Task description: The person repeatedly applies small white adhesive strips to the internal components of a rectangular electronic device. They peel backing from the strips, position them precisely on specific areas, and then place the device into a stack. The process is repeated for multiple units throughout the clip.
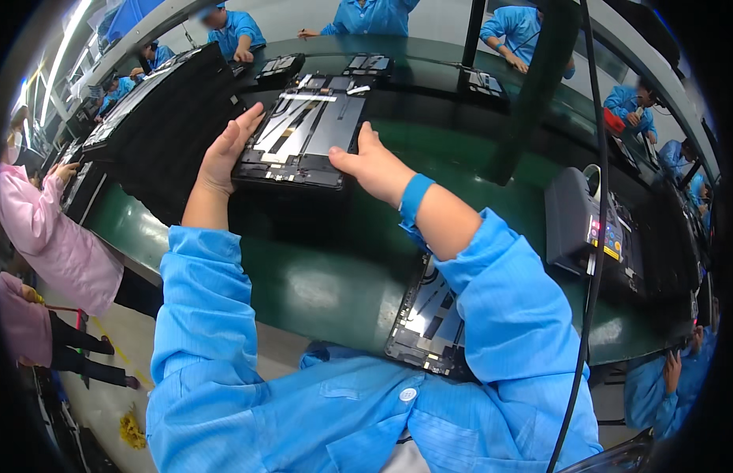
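An opened tablet (335,122) with silver battery plates, dark cables and small circuit boards lies between my hands, over the green table. My left hand (228,150) presses along its left edge, fingers stretched forward. On the right edge sits my right hand (374,162), its thumb over the top near the corner and the other fingers partly hidden. A blue band (414,199) circles my right wrist. Below my right forearm, a second opened tablet (426,323) rests at the table's near edge, partly covered by my sleeve.
A tall black stack (173,110) stands close on the left. To the right is a grey box-shaped device (567,221) with lit panels. A black cable (593,260) hangs down in front. More opened tablets (483,83) lie farther back, where people in blue work.
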The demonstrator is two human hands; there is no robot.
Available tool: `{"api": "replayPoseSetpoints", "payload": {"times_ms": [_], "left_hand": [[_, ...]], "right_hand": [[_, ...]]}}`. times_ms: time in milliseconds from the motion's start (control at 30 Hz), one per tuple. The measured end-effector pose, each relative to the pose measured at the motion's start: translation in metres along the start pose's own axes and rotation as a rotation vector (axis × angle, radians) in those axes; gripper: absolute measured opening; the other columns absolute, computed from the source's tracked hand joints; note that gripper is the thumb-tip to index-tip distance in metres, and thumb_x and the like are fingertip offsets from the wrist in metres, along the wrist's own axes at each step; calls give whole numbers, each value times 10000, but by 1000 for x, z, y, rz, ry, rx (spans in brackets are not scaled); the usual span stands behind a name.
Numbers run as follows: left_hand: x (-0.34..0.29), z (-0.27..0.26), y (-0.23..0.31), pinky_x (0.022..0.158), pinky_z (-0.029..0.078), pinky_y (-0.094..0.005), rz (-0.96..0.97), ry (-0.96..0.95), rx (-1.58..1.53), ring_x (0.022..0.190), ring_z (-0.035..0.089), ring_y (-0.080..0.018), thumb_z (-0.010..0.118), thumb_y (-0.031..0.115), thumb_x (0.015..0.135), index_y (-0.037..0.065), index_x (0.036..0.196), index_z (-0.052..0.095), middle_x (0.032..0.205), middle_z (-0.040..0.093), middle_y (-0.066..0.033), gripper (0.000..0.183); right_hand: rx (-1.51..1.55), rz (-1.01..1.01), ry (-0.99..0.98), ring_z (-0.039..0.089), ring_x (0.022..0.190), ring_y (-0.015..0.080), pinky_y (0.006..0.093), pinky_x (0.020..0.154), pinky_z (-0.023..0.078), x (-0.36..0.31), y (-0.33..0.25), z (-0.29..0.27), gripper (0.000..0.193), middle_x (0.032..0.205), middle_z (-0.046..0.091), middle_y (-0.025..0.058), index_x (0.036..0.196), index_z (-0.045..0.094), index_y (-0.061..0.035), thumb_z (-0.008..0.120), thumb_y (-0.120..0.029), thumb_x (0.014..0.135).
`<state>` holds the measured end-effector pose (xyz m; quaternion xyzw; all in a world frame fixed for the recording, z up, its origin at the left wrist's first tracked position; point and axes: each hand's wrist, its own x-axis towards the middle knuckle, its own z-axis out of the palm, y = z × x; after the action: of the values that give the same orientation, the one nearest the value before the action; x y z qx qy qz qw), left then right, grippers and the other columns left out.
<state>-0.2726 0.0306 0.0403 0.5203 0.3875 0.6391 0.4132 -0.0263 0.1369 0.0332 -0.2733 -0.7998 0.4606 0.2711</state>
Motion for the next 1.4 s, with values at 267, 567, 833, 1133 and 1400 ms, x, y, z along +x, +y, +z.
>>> {"api": "replayPoseSetpoints", "payload": {"times_ms": [267,567,833,1133,1400], "left_hand": [[-12,-8,-20,1129,193,-340,-10,37,-62,1376,277,-274,412,587,916,-84,1438,188,1499,239,-211,879],[-24,-3,-23,1090,285,-357,-129,204,-90,1315,379,-273,356,648,909,-75,1423,243,1437,351,-212,894],[-20,-8,-26,1062,346,-379,-51,136,-184,1269,447,-288,348,711,870,-61,1431,243,1406,401,-220,960],[-19,-18,-41,1061,348,-382,-77,189,-270,1270,444,-301,311,718,873,-63,1420,263,1413,395,-217,955],[-16,-19,-52,987,429,-382,-217,247,-338,1134,567,-277,371,739,841,-67,1316,441,1263,560,-190,938]], "right_hand": [[192,-9,-131,122,1424,360,330,1149,151,21,33,12,979,1494,128,328,1413,52,160,615,-379,821],[539,140,-100,117,1425,350,324,1147,135,-1,14,13,1000,1496,84,339,1401,-11,175,566,-449,873],[428,75,-103,99,1427,352,324,1144,136,12,27,24,998,1494,75,340,1389,-29,190,543,-457,889],[486,117,-80,175,1410,358,328,1132,179,4,20,17,1012,1492,118,332,1405,-50,159,532,-491,892],[616,216,-4,78,1429,351,346,1144,138,5,29,36,1124,1503,31,331,1400,-84,155,521,-616,849]]}}
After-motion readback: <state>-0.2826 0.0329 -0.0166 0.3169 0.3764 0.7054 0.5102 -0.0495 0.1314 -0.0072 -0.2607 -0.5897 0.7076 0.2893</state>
